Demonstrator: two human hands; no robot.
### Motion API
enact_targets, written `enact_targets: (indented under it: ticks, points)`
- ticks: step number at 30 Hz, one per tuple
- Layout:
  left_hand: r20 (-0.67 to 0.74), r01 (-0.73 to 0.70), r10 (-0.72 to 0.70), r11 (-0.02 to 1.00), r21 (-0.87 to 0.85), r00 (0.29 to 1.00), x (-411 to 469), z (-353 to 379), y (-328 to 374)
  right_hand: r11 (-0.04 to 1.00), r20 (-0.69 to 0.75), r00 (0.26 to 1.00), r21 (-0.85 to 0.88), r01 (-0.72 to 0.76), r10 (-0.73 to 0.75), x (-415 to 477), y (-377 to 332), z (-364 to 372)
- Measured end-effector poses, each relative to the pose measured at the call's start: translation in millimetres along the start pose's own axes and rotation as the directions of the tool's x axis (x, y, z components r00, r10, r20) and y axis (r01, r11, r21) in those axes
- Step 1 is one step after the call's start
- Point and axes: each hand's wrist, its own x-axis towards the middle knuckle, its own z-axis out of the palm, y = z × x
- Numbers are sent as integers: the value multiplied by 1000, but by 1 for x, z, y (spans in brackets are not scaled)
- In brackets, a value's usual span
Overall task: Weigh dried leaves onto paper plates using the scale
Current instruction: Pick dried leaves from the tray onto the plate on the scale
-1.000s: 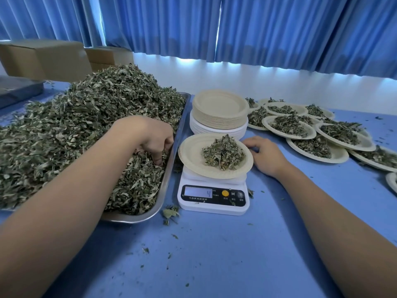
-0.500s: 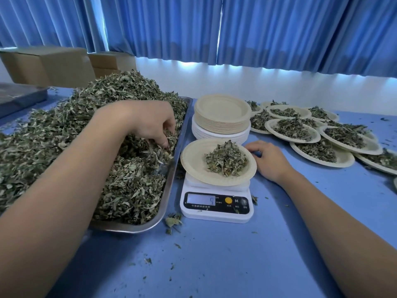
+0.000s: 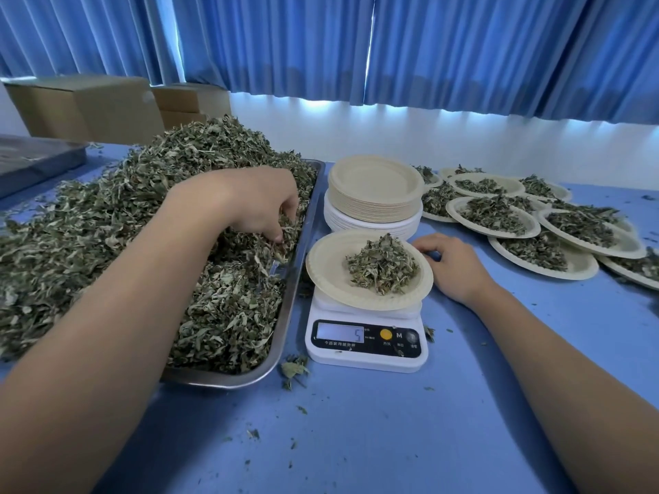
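Digs left hand (image 3: 249,205) into dried leaves (image 3: 107,226) left of the scale (image 3: 367,347), fingers (image 3: 281,237) curled round a pinch; likely carries rightward to the plate (image 3: 331,272) on the scale; rests right hand (image 3: 453,269) loose-fingered right of the scale

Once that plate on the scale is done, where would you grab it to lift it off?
Probably by the bare rim of the plate on its right side, near the right hand. The rim overhangs the scale, letting fingers slip under; the leaf pile sits mid-plate, and the tray crowds the left.
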Motion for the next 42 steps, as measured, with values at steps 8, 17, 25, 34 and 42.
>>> enact_targets:
  ticks: [8, 17, 25, 34, 42]
  points:
    - [-261, -15, -58, 963, -270, 964, 3, -6, 8, 1000, -1, 1000, 8, 3, -3, -2, 1, 0]
    - [-37, -179, 184, 865, -469, 982, 5, 14, 43, 1000, 2, 1000, 5, -14, 14, -2, -1, 0]
    - [33, 11, -4, 972, -235, 999, 13, 12, -2, 1000, 3, 1000, -11, -12, 12, -4, -3, -1]
    - [311, 145, -105, 983, -108, 945, 26, 44, -14, 998, -2, 1000, -50, -27, 27, -4, -1, 0]
    - [342, 99, -39, 982, -158, 939, 24, 45, -11, 998, -11, 999, -55, -36, 36, -4, -4, -1]
